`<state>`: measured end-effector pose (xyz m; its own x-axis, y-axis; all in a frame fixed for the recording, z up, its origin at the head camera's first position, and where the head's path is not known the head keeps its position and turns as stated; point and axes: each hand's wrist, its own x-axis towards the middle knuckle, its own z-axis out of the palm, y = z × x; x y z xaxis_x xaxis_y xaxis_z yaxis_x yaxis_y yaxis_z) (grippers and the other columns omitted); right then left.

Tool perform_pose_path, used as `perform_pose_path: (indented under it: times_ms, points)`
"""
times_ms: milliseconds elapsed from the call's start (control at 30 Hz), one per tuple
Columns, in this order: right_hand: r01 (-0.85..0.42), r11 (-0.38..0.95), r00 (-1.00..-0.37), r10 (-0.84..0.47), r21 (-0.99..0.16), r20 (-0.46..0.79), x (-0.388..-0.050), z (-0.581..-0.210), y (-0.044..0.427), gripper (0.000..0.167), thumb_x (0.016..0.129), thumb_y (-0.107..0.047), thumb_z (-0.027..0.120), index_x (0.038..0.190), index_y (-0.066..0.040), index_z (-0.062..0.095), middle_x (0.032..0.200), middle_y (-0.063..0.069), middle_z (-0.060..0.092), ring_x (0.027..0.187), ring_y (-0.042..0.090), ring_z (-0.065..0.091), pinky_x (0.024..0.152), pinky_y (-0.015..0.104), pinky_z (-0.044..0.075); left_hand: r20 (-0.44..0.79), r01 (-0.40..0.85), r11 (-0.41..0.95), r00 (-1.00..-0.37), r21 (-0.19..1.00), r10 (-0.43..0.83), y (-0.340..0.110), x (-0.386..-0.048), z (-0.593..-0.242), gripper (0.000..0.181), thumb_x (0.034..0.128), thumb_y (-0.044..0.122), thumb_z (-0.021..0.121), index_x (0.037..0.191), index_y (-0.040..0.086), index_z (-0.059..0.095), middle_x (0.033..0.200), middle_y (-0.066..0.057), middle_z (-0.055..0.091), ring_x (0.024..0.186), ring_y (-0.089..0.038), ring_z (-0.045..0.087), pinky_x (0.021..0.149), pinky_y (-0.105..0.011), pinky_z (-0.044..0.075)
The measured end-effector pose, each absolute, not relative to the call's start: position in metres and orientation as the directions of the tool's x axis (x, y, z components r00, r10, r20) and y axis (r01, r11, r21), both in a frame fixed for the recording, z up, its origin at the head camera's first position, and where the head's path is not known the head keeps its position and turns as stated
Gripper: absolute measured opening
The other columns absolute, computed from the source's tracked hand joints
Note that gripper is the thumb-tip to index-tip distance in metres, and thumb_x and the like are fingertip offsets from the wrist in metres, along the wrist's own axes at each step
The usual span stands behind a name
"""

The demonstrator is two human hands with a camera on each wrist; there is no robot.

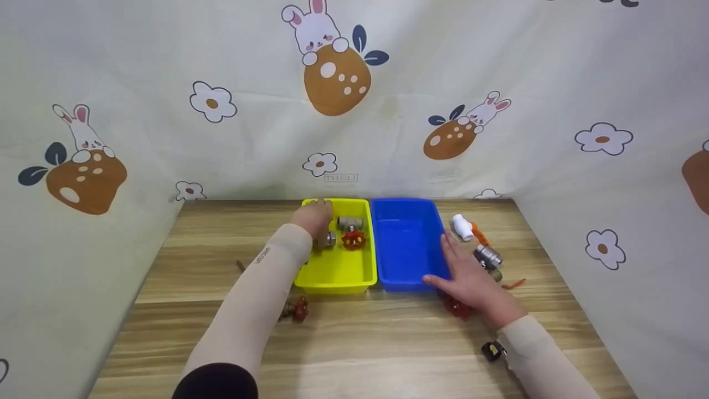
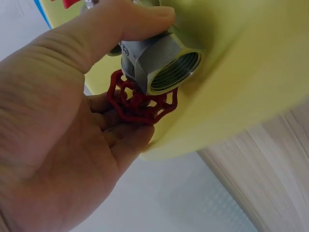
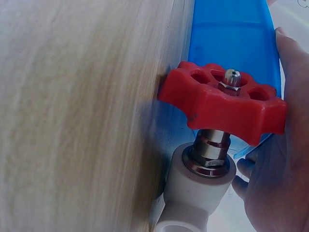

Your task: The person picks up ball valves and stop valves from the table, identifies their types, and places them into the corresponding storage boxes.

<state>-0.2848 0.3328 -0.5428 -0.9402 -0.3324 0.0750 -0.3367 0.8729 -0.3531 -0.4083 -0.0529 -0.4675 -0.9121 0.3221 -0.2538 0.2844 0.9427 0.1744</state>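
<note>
While the left hand (image 1: 314,217) is reaching into the yellow bin (image 1: 338,271) toward its 11 o'clock, it is pinching a metal valve (image 2: 145,60), thumb lying over the threaded body and fingers behind the red handwheel (image 2: 137,102). The step in hand seems to be placing that valve among the bin's contents, where a second red-wheeled valve (image 1: 353,240) is lying at about 1 o'clock; whether the held one is touching the bin's floor, I cannot tell. The next move is probably calling for settling it without knocking its neighbour, then loosening the thumb. At the yellow bin's 3 o'clock, the blue bin (image 1: 409,249) is standing on the counter (image 1: 376,343), and the right hand (image 1: 468,277) is resting against its 3-to-4 o'clock edge, fingers straight and thumb spread apart, apparently steadying it. A white-bodied valve with a red wheel (image 3: 222,104) is lying near that hand, toward the blue bin's 5 o'clock. As for writing, the left sleeve (image 1: 282,249) is carrying small dark lettering (something like "UNICORN", though blur is hiding the exact spelling), and the backdrop (image 1: 249,149) is showing faint boxed letters, too indistinct to read surely.
</note>
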Motion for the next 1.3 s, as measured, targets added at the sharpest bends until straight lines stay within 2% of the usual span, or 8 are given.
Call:
perform_pose_path:
  times_ms: [200,367,533,667,900,1133,1233,1300]
  points:
    - [-0.331,0.869,-0.942,-0.327,-0.368,0.076,-0.284,-0.543,0.334,0.116,0.101,-0.07,0.067,0.175,0.002,0.013,0.184,0.021,0.009,0.166,0.05,0.018,0.127,0.072,0.027,-0.261,0.315,0.942,-0.905,0.116,0.335,-0.051,-0.406,-0.463,0.066,0.0872,0.0,0.088,0.142,-0.005,0.052,0.123,-0.02,0.059,0.107,-0.034,0.061,0.107,-0.043,0.057]
    - [-0.335,0.866,-0.941,-0.331,-0.371,0.078,-0.284,-0.543,0.334,0.117,0.101,-0.072,0.065,0.175,0.001,0.013,0.184,0.02,0.008,0.166,0.05,0.018,0.127,0.072,0.026,-0.246,0.366,0.93,-0.9,0.021,0.36,-0.05,-0.405,-0.462,0.069,0.0895,0.001,0.082,0.149,-0.011,0.049,0.125,-0.022,0.062,0.105,-0.033,0.062,0.109,-0.043,0.057]
    - [-0.338,0.868,-0.94,-0.332,-0.364,0.081,-0.285,-0.543,0.333,0.116,0.101,-0.071,0.066,0.175,0.001,0.013,0.184,0.021,0.008,0.166,0.051,0.018,0.127,0.074,0.026,-0.215,0.366,0.931,-0.908,0.01,0.36,-0.05,-0.402,-0.463,0.066,0.0918,0.002,0.082,0.149,-0.01,0.051,0.124,-0.022,0.063,0.102,-0.032,0.063,0.108,-0.044,0.058]
    - [-0.339,0.867,-0.939,-0.333,-0.365,0.08,-0.285,-0.542,0.333,0.116,0.102,-0.07,0.066,0.175,0.002,0.013,0.184,0.023,0.009,0.165,0.051,0.019,0.127,0.073,0.026,-0.204,0.345,0.938,-0.916,0.035,0.345,-0.051,-0.4,-0.461,0.059,0.092,0.002,0.083,0.144,-0.007,0.056,0.12,-0.02,0.064,0.1,-0.032,0.064,0.105,-0.044,0.06]
    - [-0.331,0.869,-0.942,-0.33,-0.369,0.068,-0.285,-0.541,0.333,0.118,0.101,-0.075,0.062,0.176,0.001,0.011,0.184,0.022,0.007,0.165,0.052,0.018,0.126,0.073,0.027,-0.238,0.244,0.952,-0.929,0.185,0.284,-0.051,-0.399,-0.458,0.046,0.0874,0.002,0.091,0.125,0.003,0.066,0.112,-0.015,0.065,0.099,-0.033,0.065,0.091,-0.041,0.059]
    - [-0.346,0.864,-0.937,-0.339,-0.367,0.086,-0.284,-0.544,0.334,0.117,0.102,-0.072,0.064,0.175,0.003,0.012,0.183,0.025,0.009,0.165,0.052,0.018,0.126,0.073,0.027,-0.303,0.187,0.94,-0.913,0.284,0.273,-0.057,-0.404,-0.458,0.031,0.0906,0.002,0.089,0.116,0.006,0.073,0.105,-0.012,0.067,0.097,-0.031,0.065,0.088,-0.04,0.059]
    - [-0.353,0.861,-0.934,-0.343,-0.366,0.094,-0.285,-0.544,0.334,0.117,0.101,-0.071,0.065,0.175,0.004,0.013,0.183,0.025,0.01,0.165,0.052,0.019,0.127,0.071,0.027,-0.283,0.217,0.928,-0.909,0.302,0.304,-0.061,-0.407,-0.457,0.035,0.0933,0.006,0.088,0.123,0.005,0.071,0.107,-0.011,0.065,0.098,-0.031,0.063,0.091,-0.042,0.058]
    - [-0.359,0.858,-0.933,-0.347,-0.367,0.1,-0.285,-0.544,0.334,0.116,0.102,-0.07,0.066,0.174,0.004,0.014,0.183,0.026,0.011,0.165,0.052,0.02,0.128,0.071,0.027,-0.255,0.261,0.916,-0.904,0.303,0.342,-0.066,-0.412,-0.457,0.043,0.0958,0.01,0.086,0.135,0.004,0.068,0.114,-0.011,0.065,0.103,-0.032,0.063,0.098,-0.045,0.058]
